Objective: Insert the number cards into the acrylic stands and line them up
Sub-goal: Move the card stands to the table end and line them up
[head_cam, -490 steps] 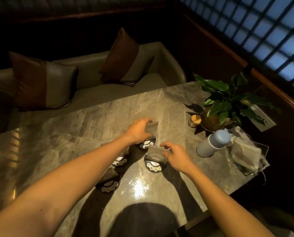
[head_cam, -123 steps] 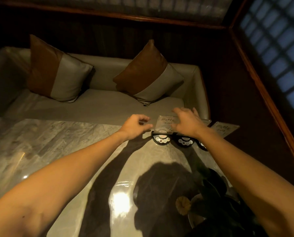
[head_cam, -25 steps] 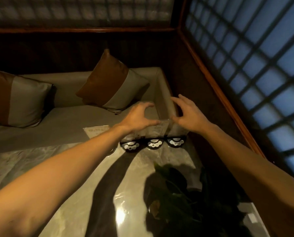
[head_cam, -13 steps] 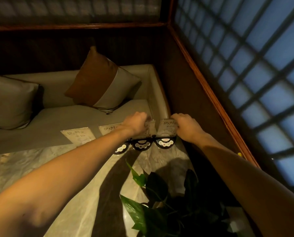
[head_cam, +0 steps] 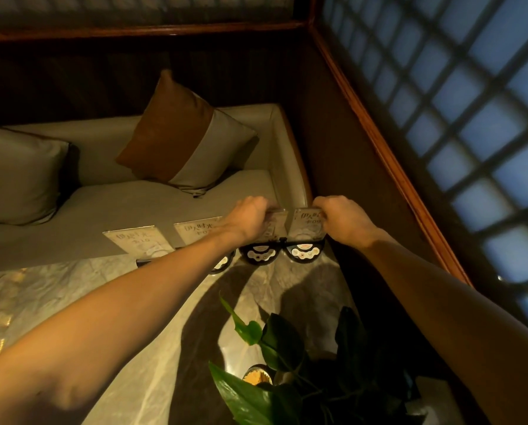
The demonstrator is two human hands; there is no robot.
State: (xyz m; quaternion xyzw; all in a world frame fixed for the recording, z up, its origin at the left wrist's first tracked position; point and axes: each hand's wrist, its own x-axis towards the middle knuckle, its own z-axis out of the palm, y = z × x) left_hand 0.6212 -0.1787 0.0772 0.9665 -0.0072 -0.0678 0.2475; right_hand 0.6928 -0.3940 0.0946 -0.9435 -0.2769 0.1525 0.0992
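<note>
Several acrylic stands with number cards stand in a row along the far edge of the marble table, each on a black half-round base. My right hand grips the top of the rightmost stand. My left hand is closed on the top of the stand beside it. Two more stands lie to the left: one partly behind my left forearm, and the leftmost standing apart.
A potted plant with dark green leaves sits on the table near me, with a small round cup beside it. Beyond the table is a grey sofa with two cushions. A wood-panelled wall and latticed window close off the right side.
Both hands were open above the stands a second ago and have since closed on the tops of the two rightmost stands. The view has shifted slightly right and down.
</note>
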